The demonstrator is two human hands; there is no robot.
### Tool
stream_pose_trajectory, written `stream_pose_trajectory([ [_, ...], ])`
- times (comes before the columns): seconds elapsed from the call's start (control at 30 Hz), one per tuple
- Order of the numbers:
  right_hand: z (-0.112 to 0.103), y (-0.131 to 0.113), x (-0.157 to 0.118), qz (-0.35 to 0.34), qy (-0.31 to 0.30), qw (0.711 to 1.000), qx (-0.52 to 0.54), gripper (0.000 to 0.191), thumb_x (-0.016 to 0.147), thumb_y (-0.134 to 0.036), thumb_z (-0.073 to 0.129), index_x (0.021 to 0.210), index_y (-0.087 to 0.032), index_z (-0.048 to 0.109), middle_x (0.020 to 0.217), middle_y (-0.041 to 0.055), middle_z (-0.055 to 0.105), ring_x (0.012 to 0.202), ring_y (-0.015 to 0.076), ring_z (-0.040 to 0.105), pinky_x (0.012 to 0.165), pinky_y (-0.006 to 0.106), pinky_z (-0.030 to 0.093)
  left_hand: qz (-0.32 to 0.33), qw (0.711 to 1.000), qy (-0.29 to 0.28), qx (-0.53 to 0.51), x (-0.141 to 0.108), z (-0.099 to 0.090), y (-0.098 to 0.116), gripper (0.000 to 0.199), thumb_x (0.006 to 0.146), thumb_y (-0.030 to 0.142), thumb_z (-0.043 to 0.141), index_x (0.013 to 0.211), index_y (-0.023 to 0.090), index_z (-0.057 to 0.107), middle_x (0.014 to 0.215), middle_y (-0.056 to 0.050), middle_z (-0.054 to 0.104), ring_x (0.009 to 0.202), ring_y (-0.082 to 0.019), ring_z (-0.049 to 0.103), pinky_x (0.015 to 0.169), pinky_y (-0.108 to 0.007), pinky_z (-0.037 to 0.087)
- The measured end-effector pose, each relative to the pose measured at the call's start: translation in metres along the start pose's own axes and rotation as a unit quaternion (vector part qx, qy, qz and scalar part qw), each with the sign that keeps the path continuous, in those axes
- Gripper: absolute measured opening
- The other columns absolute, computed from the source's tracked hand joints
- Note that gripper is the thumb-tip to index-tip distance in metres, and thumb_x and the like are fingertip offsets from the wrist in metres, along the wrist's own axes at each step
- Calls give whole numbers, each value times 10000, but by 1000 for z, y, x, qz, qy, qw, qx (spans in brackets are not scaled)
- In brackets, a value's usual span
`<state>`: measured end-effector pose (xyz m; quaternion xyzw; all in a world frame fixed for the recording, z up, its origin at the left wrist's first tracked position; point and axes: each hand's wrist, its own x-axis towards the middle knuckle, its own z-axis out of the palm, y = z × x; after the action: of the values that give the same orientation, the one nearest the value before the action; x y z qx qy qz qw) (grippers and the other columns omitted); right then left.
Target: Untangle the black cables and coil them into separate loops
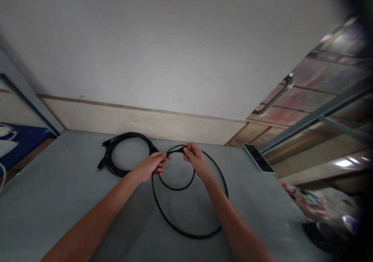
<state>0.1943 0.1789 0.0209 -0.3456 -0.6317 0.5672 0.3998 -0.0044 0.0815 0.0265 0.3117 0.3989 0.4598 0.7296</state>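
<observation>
The left grip (pixel 154 166) is closed, thumb and curled fingers holding a black cable (pixel 176 189). Just to its right, the right grip (pixel 196 159) pinches a thicker dark part (pixel 181 150) of it, probably a plug. Below the 2 grips the cable forms 2 loops, small within large. It should handle as light, smooth and springy, the loops tending to spread; the strands beside the left fingers look the best place to hold, and the plug by its body.

Just left of the left grip, a coiled cable (pixel 136 135) lies on the desk (pixel 58 184), 2 plug ends (pixel 100 165) sticking out. Well right of the right grip lies a phone (pixel 258 159); farther out, a pale heap (pixel 335 201), perhaps a plastic bag, contents too blurred to tell.
</observation>
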Motion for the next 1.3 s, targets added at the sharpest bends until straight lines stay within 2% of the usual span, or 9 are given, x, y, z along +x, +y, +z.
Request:
stream_pose_trajectory([
  [0.2, -11, -16, -6, 59, -197, 979, 3, 175, 877, -354, 560, 869, -179, 553, 682, -6, 597, 545, 117, 539, 522, 241, 423, -46, 992, 16, 115, -1, -6, 0, 374, 865, 559, 548, 903, 188, 544, 577, 103, 250, 428, -42, 171, 405, -193, 107],
  [0.4, 7, -13, -16, 149, -394, 906, -38, 346, 919, -472, 517, 895, -144, 621, 593, -24, 535, 467, 89, 460, 456, 213, 358, -73, 972, -21, 223, -8, 6, -5, 458, 824, 607, 575, 905, 156, 572, 581, 85, 326, 437, -48, 256, 412, -201, 150],
  [0.47, 9, -8, -16, 157, -378, 912, -31, 364, 909, -497, 533, 868, -147, 622, 538, -67, 419, 436, 66, 346, 431, 197, 285, -53, 971, -5, 232, -7, 8, -7, 470, 828, 612, 563, 883, 146, 589, 573, 82, 320, 443, -52, 258, 416, -203, 156],
  [0.6, 2, -5, -10, 122, -259, 958, -21, 376, 873, -527, 580, 804, -158, 600, 514, -87, 334, 447, 67, 277, 440, 202, 246, -28, 987, 32, 152, -3, 6, -4, 443, 842, 609, 548, 839, 167, 550, 570, 98, 262, 444, -48, 186, 420, -198, 129],
  [0.7, -7, -7, -5, 110, -190, 975, 47, 375, 845, -530, 622, 753, -174, 544, 519, -94, 293, 442, 64, 237, 440, 210, 196, -2, 997, 9, 73, -1, 0, 1, 405, 864, 570, 550, 794, 173, 508, 557, 106, 249, 427, -40, 158, 415, -195, 131],
  [0.93, -9, -10, 0, 58, -37, 972, 225, 335, 864, -439, 635, 711, -194, 464, 578, -92, 236, 446, 59, 165, 461, 231, 225, 85, 995, 3, -42, 1, -3, 4, 348, 851, 489, 624, 825, 154, 535, 568, 74, 372, 504, -80, 427, 545, -234, 401],
  [1.0, -8, -10, -1, 79, -49, 969, 228, 313, 858, -439, 634, 737, -189, 490, 578, -86, 265, 446, 62, 195, 462, 232, 246, 73, 996, 16, -52, 1, -4, 5, 345, 851, 495, 623, 823, 168, 517, 553, 89, 341, 459, -67, 376, 506, -229, 385],
  [1.13, -5, -12, -4, 124, -109, 969, 186, 284, 870, -449, 608, 824, -174, 552, 554, -90, 298, 429, 65, 241, 457, 232, 270, 48, 998, 34, -38, 2, -8, 6, 354, 856, 496, 614, 785, 174, 487, 536, 115, 253, 403, -28, 178, 402, -177, 169],
  [1.3, 5, -13, -9, 111, -155, 976, 106, 310, 871, -482, 611, 807, -187, 537, 518, -102, 311, 405, 58, 235, 423, 214, 231, -12, 999, 30, 39, 0, -5, 2, 377, 852, 541, 592, 805, 178, 503, 545, 111, 257, 411, -29, 152, 398, -191, 99],
])
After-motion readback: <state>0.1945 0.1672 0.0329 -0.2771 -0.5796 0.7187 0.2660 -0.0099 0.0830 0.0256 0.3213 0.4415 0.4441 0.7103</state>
